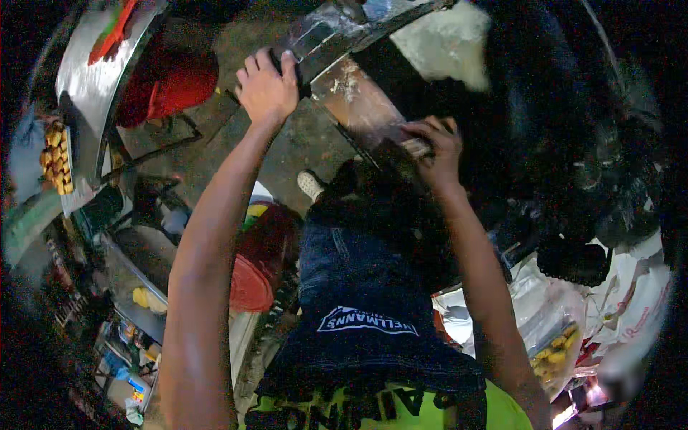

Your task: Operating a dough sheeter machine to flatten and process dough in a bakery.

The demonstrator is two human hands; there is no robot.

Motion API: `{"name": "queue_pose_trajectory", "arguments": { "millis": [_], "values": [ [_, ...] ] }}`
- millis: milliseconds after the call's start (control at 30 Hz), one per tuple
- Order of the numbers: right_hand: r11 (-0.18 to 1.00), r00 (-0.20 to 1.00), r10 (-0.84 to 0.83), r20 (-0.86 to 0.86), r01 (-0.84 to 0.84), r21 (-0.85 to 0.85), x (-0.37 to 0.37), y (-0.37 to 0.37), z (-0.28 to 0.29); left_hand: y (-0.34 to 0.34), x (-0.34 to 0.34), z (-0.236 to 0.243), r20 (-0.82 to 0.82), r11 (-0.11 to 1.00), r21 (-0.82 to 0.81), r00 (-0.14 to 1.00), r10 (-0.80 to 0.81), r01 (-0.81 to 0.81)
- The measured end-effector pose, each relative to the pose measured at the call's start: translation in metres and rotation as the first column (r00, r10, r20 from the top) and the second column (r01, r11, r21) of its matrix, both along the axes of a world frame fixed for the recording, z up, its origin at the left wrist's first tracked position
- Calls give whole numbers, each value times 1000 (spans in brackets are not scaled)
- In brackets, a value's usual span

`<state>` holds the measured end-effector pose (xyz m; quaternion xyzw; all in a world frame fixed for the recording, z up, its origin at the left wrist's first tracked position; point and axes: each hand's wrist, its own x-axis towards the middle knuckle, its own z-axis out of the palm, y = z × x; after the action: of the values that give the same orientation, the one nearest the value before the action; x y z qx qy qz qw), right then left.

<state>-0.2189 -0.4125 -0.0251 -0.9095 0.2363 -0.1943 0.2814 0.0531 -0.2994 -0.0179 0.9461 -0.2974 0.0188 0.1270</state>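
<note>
At near end of brown board (376, 104), right hand (440, 150) curled around pale object (416, 148), kind unclear, at board's far-left corner, left hand (267, 89) with fingers bent, hold uncertain, pale crumbs (345, 84) on board, red chair (183, 92) left of board.

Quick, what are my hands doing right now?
Left hand: fingers spread at the dark bar; grip unclear.
Right hand: closed on a pale object, kind unclear.

the panel (373, 100) looks smeared, the apron (369, 276) matt cloth, the table (89, 86) shiny metal.
</note>
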Motion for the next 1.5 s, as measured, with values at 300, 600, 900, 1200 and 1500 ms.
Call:
{"name": "queue_pose_trajectory", "arguments": {
  "millis": [300,600,900,1200,1500],
  "values": [
    [997,998,58,6,-58,52,20,-10,2,-2,5,-6,-1,1000,8,1000,-24,24],
    [935,969,-97,227,11,353,33,-29,-50,-12,-1,-2,-16,997,75,1000,-17,19],
    [885,944,-321,-79,329,330,-95,41,4,7,8,-1,3,995,101,1000,11,-11],
    [988,985,-127,-114,116,-103,-36,44,8,11,13,-7,6,991,129,1000,22,-23],
    [997,995,-75,-61,73,-34,-9,16,7,4,8,-11,-4,996,82,1000,-20,20]
  ]
}}
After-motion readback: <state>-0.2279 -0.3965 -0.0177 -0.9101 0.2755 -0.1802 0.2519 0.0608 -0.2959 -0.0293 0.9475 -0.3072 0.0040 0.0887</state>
